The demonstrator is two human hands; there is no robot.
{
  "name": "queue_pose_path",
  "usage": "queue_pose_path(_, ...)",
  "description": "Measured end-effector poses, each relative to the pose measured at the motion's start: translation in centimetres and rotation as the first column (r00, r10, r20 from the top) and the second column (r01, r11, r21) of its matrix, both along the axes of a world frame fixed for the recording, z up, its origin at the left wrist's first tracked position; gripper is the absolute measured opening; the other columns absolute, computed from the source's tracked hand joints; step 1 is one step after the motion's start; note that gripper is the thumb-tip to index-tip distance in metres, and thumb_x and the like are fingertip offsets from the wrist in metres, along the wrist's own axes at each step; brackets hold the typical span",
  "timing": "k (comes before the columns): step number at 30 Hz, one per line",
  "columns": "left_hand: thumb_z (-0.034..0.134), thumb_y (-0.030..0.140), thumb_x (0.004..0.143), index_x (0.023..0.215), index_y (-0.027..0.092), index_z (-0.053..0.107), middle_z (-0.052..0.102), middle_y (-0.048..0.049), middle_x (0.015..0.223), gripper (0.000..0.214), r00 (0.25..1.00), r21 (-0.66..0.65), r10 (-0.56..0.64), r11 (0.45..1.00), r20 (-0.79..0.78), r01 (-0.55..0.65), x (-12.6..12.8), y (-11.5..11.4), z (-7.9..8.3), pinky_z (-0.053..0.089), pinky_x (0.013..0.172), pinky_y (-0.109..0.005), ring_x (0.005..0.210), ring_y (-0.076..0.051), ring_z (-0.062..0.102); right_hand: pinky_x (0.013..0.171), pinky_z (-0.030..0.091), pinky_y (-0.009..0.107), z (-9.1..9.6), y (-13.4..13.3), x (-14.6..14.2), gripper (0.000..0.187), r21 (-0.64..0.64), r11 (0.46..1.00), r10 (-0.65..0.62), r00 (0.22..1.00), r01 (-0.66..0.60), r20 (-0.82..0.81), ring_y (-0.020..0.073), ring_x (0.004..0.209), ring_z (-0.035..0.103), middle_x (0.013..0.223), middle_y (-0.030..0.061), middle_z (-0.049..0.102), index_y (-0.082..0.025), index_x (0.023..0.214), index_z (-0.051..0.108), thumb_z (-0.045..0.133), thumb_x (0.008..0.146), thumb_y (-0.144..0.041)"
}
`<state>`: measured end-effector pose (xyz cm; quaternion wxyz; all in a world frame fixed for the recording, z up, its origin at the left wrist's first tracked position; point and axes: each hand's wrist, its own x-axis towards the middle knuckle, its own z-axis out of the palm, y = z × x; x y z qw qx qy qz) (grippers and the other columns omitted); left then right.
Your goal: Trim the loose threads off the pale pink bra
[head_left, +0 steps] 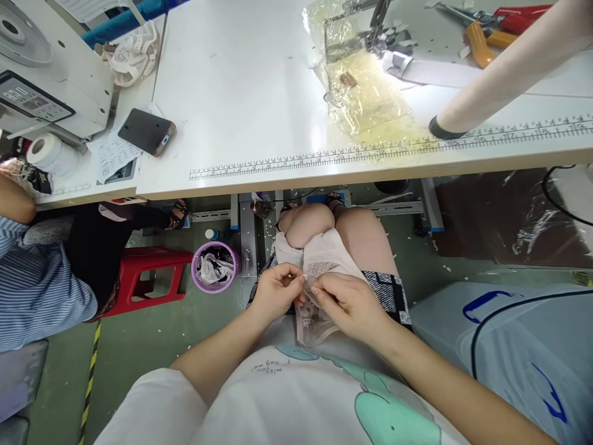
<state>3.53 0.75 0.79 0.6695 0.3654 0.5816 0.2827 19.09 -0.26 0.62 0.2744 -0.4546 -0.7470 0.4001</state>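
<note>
A pale lace garment (319, 327), white and beige with sheer patterned parts, lies across my lap below the table edge. My left hand (279, 290) is closed, its thumb and index finger pinching a small white bit of the garment. Close beside it, my right hand (349, 303) pinches the same area from the other side. The two sets of fingertips almost meet. What exactly lies between them is too small to make out. Part of the garment hangs below and behind the hands, and the hands cover its middle.
Above my lap runs the white table (241, 93) with a printed ruler (301, 162) along its edge. A sewing machine foot (376, 31), orange-handled tool (479, 46) and phone (147, 131) are on it. Left are a purple basket (237, 262), red stool (152, 256) and seated person (41, 278).
</note>
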Motion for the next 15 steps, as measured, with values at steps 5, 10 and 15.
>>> queue_pose_path(5,0.059,0.030,0.066,0.067,0.015,0.051,0.053,0.0037,0.042,0.017,1.000,0.006,-0.009,1.000,-0.028,0.009,0.0,0.0,-0.2,0.040,0.039,-0.019,0.036,-0.009,0.047,0.051,0.033,0.024,0.2,-0.2,0.0,0.025,0.039,0.999,-0.036,0.999,0.037,-0.012,0.0122,0.052,0.043,0.053,-0.0007,0.045,-0.019,0.058,0.042,0.038,0.083,-0.019)
queue_pose_path(10,0.060,0.029,0.067,0.066,0.015,0.051,0.050,0.0047,0.041,0.016,1.000,0.007,-0.016,1.000,-0.019,0.016,0.0,0.1,-0.3,0.039,0.039,-0.019,0.036,-0.008,0.045,0.049,0.033,0.024,0.1,0.1,0.2,0.026,-0.005,0.992,-0.123,0.992,0.123,-0.003,0.0119,0.050,0.043,0.052,-0.0009,0.045,-0.020,0.057,0.042,0.039,0.083,-0.022)
queue_pose_path(15,0.067,0.035,0.065,0.073,0.013,0.053,0.053,0.0035,0.050,0.027,0.991,-0.028,0.002,1.000,0.135,0.002,0.0,0.7,-0.1,0.042,0.043,-0.019,0.042,-0.008,0.050,0.050,0.040,0.023,0.3,0.8,1.0,0.020,-0.111,0.967,-0.226,0.974,0.229,0.032,0.0128,0.053,0.051,0.058,0.0002,0.057,-0.019,0.065,0.052,0.043,0.082,-0.027)
